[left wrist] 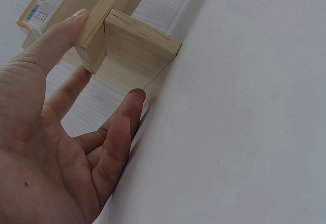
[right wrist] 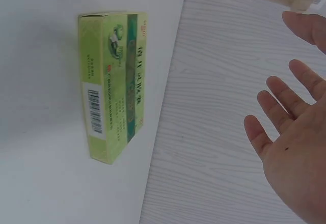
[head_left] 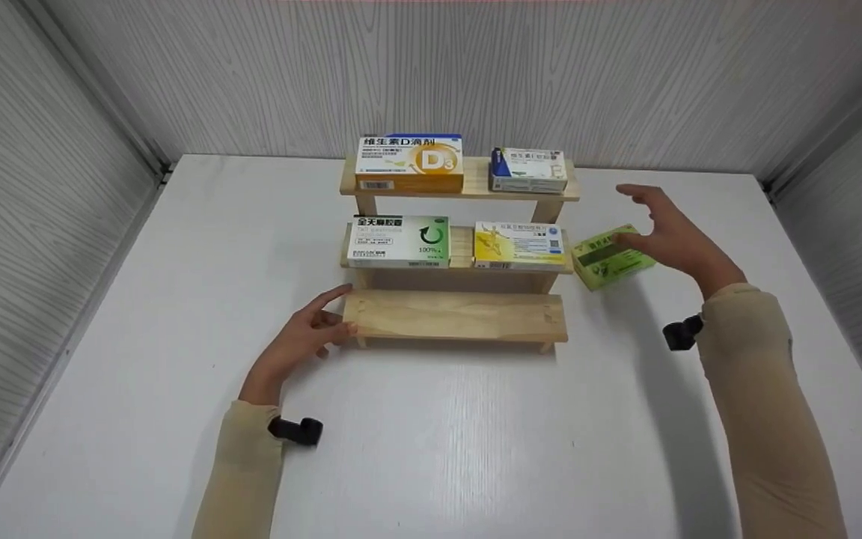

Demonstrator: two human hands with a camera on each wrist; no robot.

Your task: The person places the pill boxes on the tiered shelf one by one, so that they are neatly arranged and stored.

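A three-step wooden rack [head_left: 455,316] stands on the table. My left hand [head_left: 310,329] holds the left end of its lowest step, thumb and index fingertip at the board's edge, the other fingers loosely bent below, as the left wrist view shows. My right hand [head_left: 674,236] is beyond the rack's right end, fingers spread and holding nothing. Below it a green medicine box [head_left: 612,258] lies on the table beside the middle step. In the right wrist view the green box [right wrist: 114,86] shows its barcode side, apart from the fingers [right wrist: 277,96].
The top step carries an orange-and-white D3 box [head_left: 409,165] and a white-and-blue box [head_left: 528,171]. On the middle step stand a green-and-white box [head_left: 399,242] and a yellow-and-white box [head_left: 518,245]. Pale wood-grain panels [head_left: 476,75] enclose the white table [head_left: 431,449].
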